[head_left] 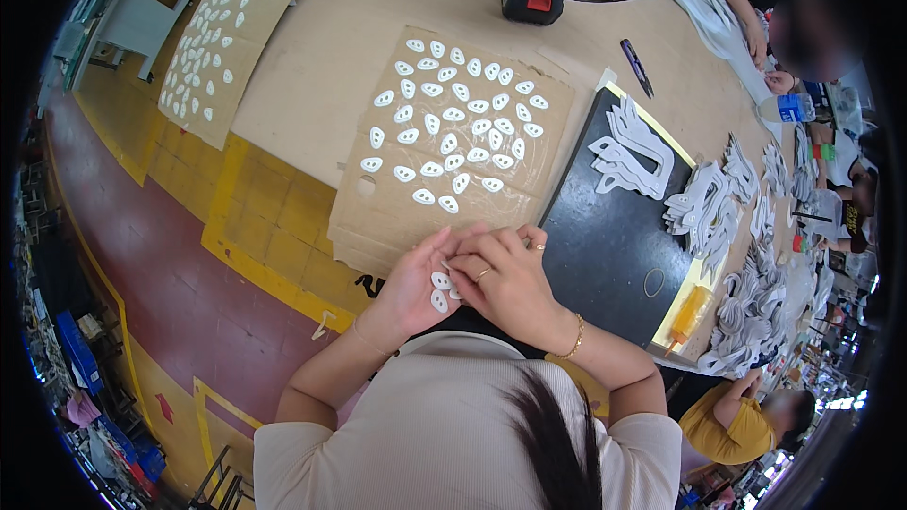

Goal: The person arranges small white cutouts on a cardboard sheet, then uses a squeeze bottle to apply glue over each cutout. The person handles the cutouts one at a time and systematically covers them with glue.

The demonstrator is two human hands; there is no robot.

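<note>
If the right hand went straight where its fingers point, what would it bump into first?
Most likely the left hand, with small white pieces in its palm. The right hand points leftward at them, perhaps touching; depth is unclear.

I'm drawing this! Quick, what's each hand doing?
Left hand: open, palm up, holding white two-hole pieces.
Right hand: curled over them; whether it's pinching one, can't tell.

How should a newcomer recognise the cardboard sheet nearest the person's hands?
On the brown table, look just beyond the left hand and right hand. There lies a cardboard sheet dotted with white two-holed pieces. Unlike the far-left sheet, it lies beside the black board.
</note>
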